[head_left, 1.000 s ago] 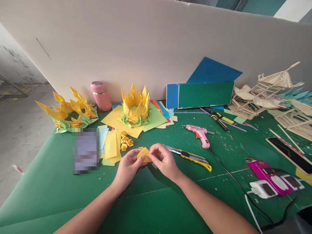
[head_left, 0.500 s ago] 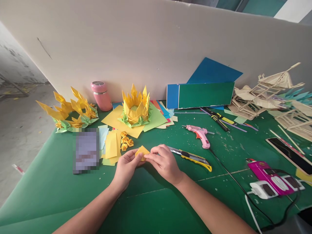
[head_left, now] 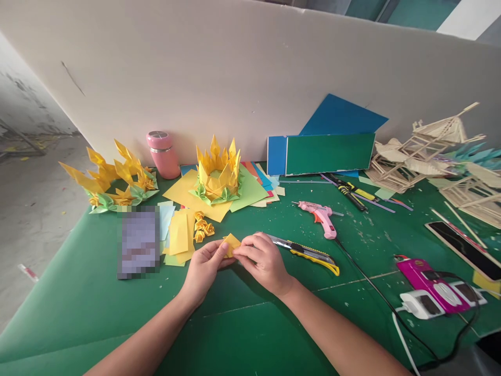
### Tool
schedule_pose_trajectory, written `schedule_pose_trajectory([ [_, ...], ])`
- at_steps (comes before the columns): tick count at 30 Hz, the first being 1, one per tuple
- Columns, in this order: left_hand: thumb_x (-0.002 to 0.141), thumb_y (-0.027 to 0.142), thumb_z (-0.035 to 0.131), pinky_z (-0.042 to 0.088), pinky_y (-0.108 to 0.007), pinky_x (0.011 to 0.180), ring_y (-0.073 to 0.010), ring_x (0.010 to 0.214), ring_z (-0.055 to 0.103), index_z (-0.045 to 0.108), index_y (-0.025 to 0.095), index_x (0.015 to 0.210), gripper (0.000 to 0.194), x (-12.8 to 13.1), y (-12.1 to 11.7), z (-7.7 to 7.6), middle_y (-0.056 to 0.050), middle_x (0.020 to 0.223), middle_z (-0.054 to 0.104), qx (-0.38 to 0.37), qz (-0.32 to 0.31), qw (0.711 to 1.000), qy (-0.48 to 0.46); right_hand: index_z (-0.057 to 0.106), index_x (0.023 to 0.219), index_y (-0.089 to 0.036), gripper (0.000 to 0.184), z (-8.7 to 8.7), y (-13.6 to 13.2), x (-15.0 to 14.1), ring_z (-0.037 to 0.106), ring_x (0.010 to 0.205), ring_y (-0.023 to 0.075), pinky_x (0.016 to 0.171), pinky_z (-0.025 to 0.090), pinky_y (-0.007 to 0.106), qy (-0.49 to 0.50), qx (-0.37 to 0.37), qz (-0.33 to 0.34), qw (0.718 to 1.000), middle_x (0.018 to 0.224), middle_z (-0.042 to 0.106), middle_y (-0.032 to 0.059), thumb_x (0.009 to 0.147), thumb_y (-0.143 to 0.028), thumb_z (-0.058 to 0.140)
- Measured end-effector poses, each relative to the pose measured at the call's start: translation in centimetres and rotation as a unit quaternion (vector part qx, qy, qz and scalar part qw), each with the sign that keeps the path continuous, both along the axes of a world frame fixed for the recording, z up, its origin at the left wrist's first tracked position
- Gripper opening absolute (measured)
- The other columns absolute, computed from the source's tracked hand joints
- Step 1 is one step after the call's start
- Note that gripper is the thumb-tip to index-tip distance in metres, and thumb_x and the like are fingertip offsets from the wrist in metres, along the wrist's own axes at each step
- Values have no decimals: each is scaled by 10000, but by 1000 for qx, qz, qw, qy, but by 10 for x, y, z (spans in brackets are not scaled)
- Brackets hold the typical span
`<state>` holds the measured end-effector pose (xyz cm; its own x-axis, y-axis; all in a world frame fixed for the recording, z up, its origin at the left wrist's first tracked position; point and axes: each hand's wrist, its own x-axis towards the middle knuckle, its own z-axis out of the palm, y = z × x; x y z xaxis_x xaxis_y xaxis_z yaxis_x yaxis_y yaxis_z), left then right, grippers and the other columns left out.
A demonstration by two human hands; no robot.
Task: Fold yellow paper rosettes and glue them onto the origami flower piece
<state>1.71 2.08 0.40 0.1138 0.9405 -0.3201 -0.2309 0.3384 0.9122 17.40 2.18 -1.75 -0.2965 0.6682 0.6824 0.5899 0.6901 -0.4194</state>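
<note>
A small folded piece of yellow paper [head_left: 231,242] is held between my two hands, above the green table. My left hand [head_left: 205,263] pinches its left side, thumb on top and fingers beneath. At its right edge, the fingertips of my right hand [head_left: 264,261] are closed on the paper. Several small folded yellow paper roses [head_left: 202,227] lie just beyond my left hand, beside a stack of yellow paper pieces [head_left: 179,232]. A yellow utility knife [head_left: 309,251] lies to the right of my right hand.
A yellow paper crown [head_left: 218,180] stands on coloured sheets; another crown [head_left: 113,183] is at left near a pink bottle [head_left: 163,155]. A pink glue gun [head_left: 321,216] trails its cord past a magenta power strip [head_left: 434,284]. Stick models [head_left: 426,146] and a phone [head_left: 464,249] are at right.
The folded yellow paper has shifted slightly to the right in my hands, and more of my left thumb lies over it. Both hands keep their hold.
</note>
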Motion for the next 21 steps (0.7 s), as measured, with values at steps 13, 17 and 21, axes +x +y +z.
schedule_pose_trajectory([
  [13,513,486,814,593,-355,685,-203,612,711,559,182,830,508,3,-3,-3,13,591,715,0,29,1000,4,537,736,-219,114,2,-3,-10,537,718,164,666,452,295,64,-49,-13,997,726,551,13,831,-157,540],
  [17,570,453,796,597,-346,662,-186,572,703,530,198,927,512,4,-4,-5,33,574,704,14,29,999,4,551,746,-212,107,1,-3,-10,542,724,158,677,454,288,63,-55,-1,997,733,550,13,845,-174,564],
  [21,579,458,793,604,-346,692,-181,608,703,575,198,843,429,5,-5,-5,37,575,687,29,31,999,5,551,737,-215,119,1,-4,-10,548,721,156,661,460,279,75,-86,6,993,735,539,13,846,-167,549],
])
